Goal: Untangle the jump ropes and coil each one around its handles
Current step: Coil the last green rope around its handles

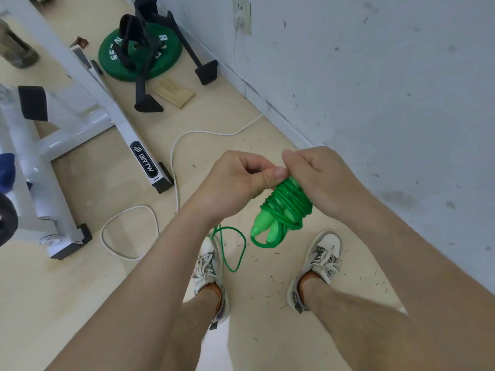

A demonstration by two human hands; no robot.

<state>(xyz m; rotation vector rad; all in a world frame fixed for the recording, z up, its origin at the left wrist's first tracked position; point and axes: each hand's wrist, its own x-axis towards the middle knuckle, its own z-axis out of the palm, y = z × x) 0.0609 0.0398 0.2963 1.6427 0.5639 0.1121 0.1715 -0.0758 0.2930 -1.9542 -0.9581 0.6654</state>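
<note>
In view are one green jump rope (289, 202) with two green handles (258, 227), two sneakers (207, 265), one green weight plate (112, 64), one white cable (209, 132), one wooden board (175, 93) and one wall socket (242, 14).

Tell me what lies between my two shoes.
In the head view, a loose loop of the green jump rope shows between the left shoe and right shoe, nearer the left; otherwise floor with dark specks.

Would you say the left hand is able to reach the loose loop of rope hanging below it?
Probably yes. The loop hangs free below the left hand, with nothing between them, while the right hand grips the coil. The left hand would first have to release its pinch there.
</note>
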